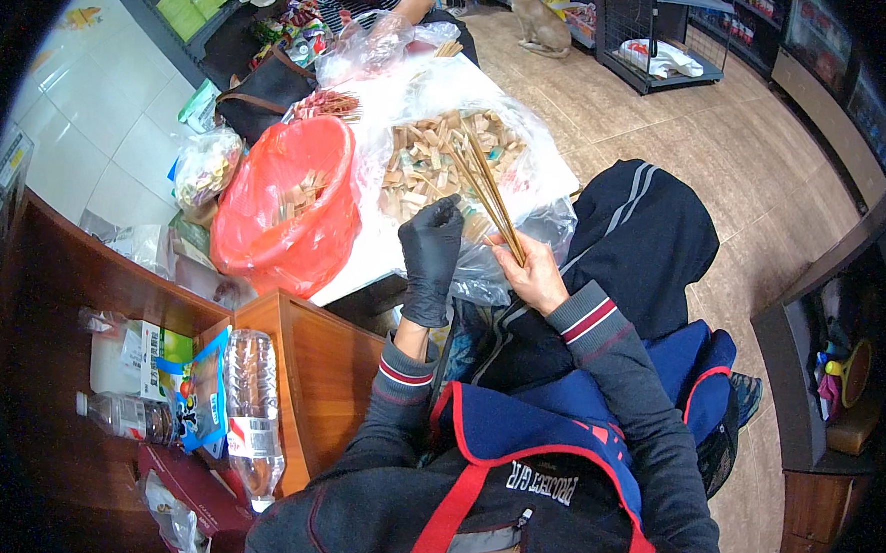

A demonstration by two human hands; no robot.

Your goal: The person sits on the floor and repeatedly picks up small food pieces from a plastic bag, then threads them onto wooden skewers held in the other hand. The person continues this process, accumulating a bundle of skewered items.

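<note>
My right hand point(531, 276), bare, grips a bundle of thin bamboo skewers point(489, 192) that point away from me. My left hand point(430, 257) wears a black glove; its fingers are bent together just left of the bundle. Whether they pinch anything is too small to tell. Beyond both hands lies a heap of flat tan food pieces point(427, 149) on clear plastic sheeting point(536, 142). A thin stick shows near the gloved fingertips. To the left, a red plastic bag point(286, 257) lines a basin-like container holding some loaded skewers point(304, 194).
A white table point(368, 272) bears these things. Across it sits a person point(412, 1) in a striped shirt. Red-coloured skewers point(328, 107) lie near a black bag point(265, 94). Plastic bottles point(257, 387) stand in a wooden cabinet point(318, 367) at left. A dog point(539, 26) sits beyond.
</note>
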